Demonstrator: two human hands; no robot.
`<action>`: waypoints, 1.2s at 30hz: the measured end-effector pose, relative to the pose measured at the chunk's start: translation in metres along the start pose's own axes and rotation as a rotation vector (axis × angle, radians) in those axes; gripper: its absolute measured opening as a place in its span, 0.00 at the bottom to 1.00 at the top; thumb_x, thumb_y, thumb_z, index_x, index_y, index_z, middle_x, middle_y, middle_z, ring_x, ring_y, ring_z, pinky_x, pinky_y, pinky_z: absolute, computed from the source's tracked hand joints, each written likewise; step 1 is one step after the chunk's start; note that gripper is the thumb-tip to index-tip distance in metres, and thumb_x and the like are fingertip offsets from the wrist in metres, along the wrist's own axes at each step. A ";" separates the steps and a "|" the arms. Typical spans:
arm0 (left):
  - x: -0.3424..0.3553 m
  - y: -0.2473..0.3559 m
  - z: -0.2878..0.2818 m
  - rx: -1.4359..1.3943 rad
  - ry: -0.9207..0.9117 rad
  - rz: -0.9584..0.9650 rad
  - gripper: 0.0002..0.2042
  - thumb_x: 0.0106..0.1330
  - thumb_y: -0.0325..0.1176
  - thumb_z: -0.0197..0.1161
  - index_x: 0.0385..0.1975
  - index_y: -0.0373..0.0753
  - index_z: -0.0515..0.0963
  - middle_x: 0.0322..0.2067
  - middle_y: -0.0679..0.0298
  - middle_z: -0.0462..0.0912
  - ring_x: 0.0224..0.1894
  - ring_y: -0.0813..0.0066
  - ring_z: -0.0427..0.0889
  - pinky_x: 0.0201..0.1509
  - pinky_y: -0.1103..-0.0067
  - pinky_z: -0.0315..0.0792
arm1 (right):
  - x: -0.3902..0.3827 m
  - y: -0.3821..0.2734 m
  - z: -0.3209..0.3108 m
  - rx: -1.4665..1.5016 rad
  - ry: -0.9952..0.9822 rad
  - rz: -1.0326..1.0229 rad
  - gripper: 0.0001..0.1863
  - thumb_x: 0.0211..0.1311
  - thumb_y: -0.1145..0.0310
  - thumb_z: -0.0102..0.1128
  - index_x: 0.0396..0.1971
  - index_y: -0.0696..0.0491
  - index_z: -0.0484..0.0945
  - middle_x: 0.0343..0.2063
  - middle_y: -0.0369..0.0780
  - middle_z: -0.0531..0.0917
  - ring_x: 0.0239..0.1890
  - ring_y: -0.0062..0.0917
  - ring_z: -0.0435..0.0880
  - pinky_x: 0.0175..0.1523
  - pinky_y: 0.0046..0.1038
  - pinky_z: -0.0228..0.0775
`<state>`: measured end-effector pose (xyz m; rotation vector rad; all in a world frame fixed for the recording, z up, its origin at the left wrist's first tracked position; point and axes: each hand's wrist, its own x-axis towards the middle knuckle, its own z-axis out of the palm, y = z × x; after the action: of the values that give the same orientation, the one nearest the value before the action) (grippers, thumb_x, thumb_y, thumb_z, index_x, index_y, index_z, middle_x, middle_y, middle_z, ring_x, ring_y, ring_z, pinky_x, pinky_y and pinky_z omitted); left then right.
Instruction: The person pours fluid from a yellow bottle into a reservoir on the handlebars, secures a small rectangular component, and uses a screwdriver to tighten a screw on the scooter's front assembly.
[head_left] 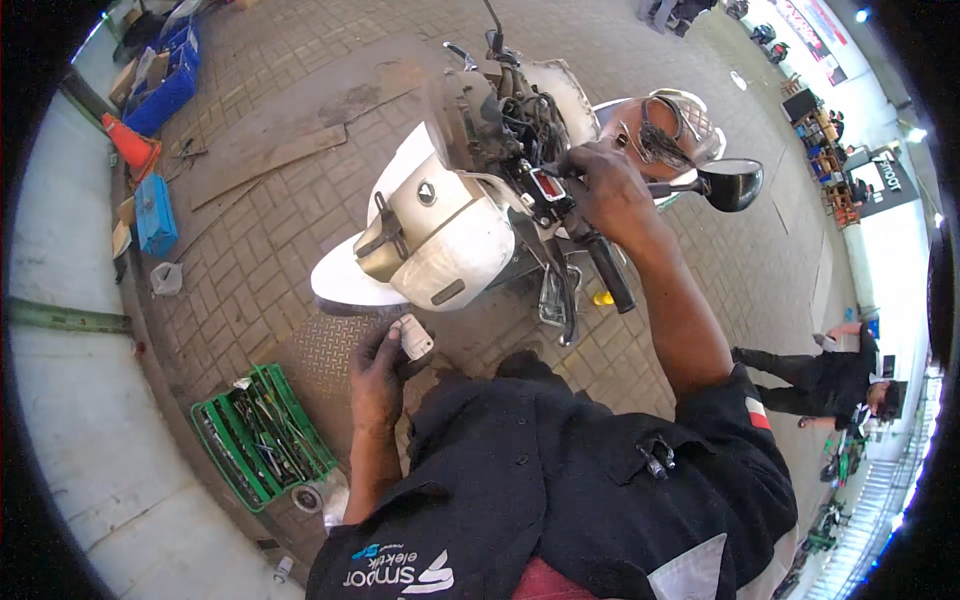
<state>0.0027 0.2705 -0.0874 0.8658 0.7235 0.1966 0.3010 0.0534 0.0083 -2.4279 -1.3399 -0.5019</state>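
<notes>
A partly dismantled white scooter (462,262) stands in front of me, with exposed wiring (530,115) among its handlebar parts. My right hand (612,195) is at the handlebar beside a small red-and-silver module (548,186), fingers curled onto something I cannot make out. A black grip (612,275) hangs just below that hand, and a black mirror (730,185) sticks out to its right. Low in front of me, my left hand (385,365) pinches a small pale, flat piece (415,338), apart from the scooter's white front fender (350,275).
An open green toolbox (265,435) lies at lower left. Along the left wall are a blue box (157,215), an orange cone (130,145) and a blue crate (165,80). Another person (840,385) in dark clothes is at the right, another at the top. Stocked shelving (830,160) lines the right wall.
</notes>
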 end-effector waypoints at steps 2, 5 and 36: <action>0.009 -0.002 -0.013 -0.029 0.006 -0.017 0.19 0.71 0.34 0.57 0.55 0.25 0.70 0.47 0.48 0.81 0.46 0.56 0.85 0.46 0.66 0.83 | 0.000 -0.016 0.001 0.023 -0.033 0.072 0.12 0.54 0.72 0.62 0.40 0.56 0.80 0.39 0.49 0.82 0.42 0.46 0.83 0.47 0.43 0.73; 0.014 0.009 -0.015 -0.025 0.004 -0.024 0.19 0.71 0.33 0.58 0.55 0.26 0.71 0.47 0.49 0.81 0.46 0.56 0.85 0.46 0.66 0.83 | 0.001 -0.025 0.001 -0.073 0.001 0.089 0.11 0.57 0.73 0.57 0.39 0.54 0.81 0.37 0.49 0.83 0.40 0.46 0.83 0.46 0.44 0.73; 0.050 0.024 -0.025 0.050 -0.088 -0.037 0.20 0.72 0.35 0.56 0.55 0.25 0.71 0.47 0.49 0.82 0.47 0.59 0.85 0.47 0.67 0.82 | 0.009 -0.035 0.010 -0.043 -0.314 0.331 0.19 0.59 0.62 0.62 0.47 0.56 0.81 0.42 0.53 0.82 0.49 0.46 0.80 0.56 0.41 0.70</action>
<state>0.0265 0.3236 -0.1048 0.9026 0.6643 0.1068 0.2765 0.0819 0.0076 -2.7754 -1.0053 -0.0661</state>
